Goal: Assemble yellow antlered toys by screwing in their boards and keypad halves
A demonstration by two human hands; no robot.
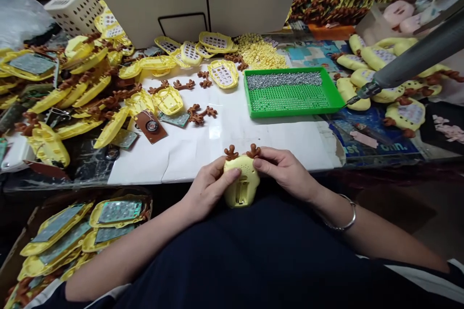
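Note:
A yellow plastic toy casing [242, 181] with two brown antlers is held upright between both hands at the table's front edge. Its back faces me, showing an uncovered battery compartment and small speaker holes. My left hand [212, 181] grips its left side, thumb across the back. My right hand [284, 169] pinches the upper right corner by the right antler [253, 150]. The fingers behind the casing are hidden. Beyond it lies white paper [177, 147] with loose brown antlers [201, 113] and a brown piece bearing a round speaker [151, 127].
A green tray [293, 110] of small screws stands behind the hands, beside a yellow button pile [261, 53]. An electric screwdriver [398, 65] reaches in from the right over assembled toys [377, 58]. Casing halves [79, 91] heap at left; a box of circuit-board halves [116, 212] sits below.

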